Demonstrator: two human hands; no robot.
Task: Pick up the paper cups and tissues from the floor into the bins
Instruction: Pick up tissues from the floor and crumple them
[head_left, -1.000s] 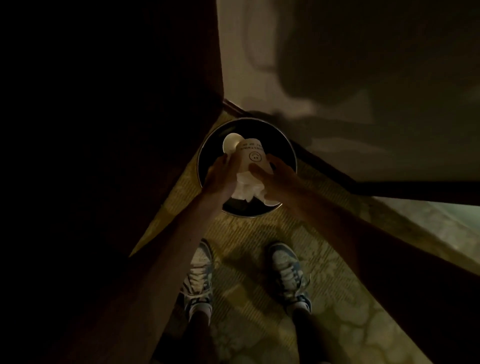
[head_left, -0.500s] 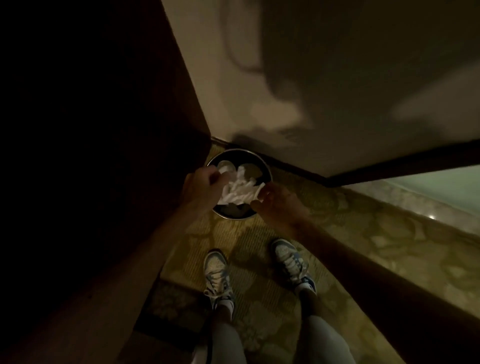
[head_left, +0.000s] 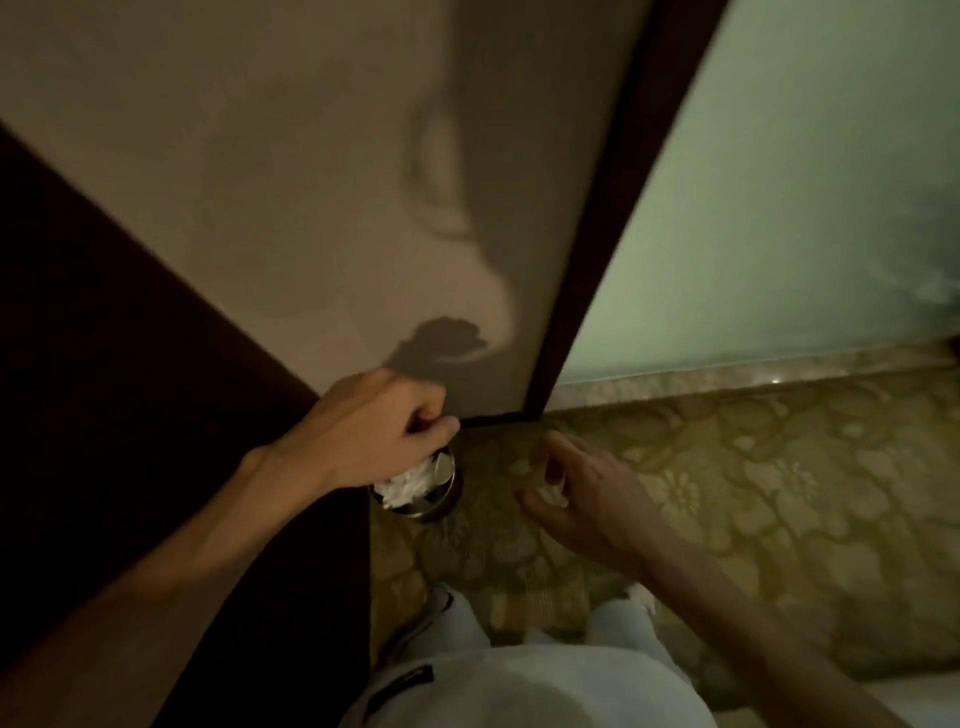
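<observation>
Tissues (head_left: 406, 483) in bin (head_left: 442, 510), patterned carpet (head_left: 753, 493), beige wall (head_left: 260, 182)

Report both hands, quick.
Left hand: curled above the bin; whether it holds anything cannot be told.
Right hand: pinching a white tissue scrap.

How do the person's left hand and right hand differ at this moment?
The left hand hangs over the round metal bin of white tissues; the right hand is beside it, over patterned carpet. The left hand's fingers curl on nothing visible; the right hand holds a white tissue scrap. Both are bare.
</observation>
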